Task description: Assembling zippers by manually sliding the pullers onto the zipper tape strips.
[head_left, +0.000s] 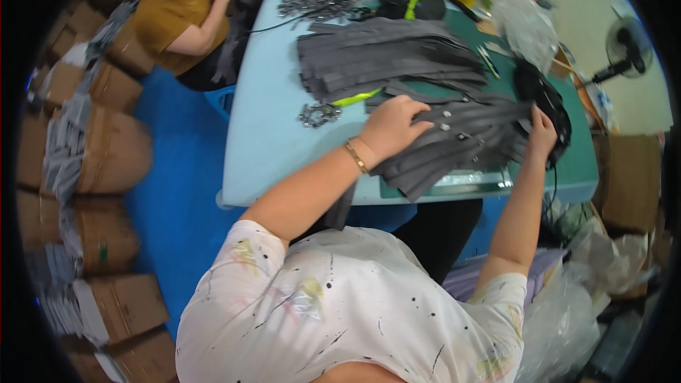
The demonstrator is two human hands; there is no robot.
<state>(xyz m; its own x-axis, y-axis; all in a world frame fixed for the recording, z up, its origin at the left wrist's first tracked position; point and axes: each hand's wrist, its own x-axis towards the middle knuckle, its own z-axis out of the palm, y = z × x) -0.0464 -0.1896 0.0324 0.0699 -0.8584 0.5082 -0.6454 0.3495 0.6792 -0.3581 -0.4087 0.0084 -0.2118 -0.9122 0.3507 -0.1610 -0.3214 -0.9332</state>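
Dark grey fabric strips [454, 143] lie in a fanned layer before me, with small silver metal pieces [445, 126] scattered on them. My left hand [391, 128] rests at their left end; its thumb and forefinger are apart and I see nothing gripped between them. At the right end, my right hand [543, 133] is closed, pinching the end of a grey strip between thumb and fingers. Beyond them lies a thicker stack of grey strips [386, 57]. A small heap of silver metal pieces [319, 115] sits left of it, beside a bright yellow-green strip [357, 97].
The pale blue table [266, 120] carries a green mat [582, 163]. A larger metal heap [319, 1], clear plastic bags [523, 25] and a black bundle [543, 96] lie around. A seated co-worker [177, 21] is far left; cardboard boxes [113, 142] line the left, a fan [628, 50] the right.
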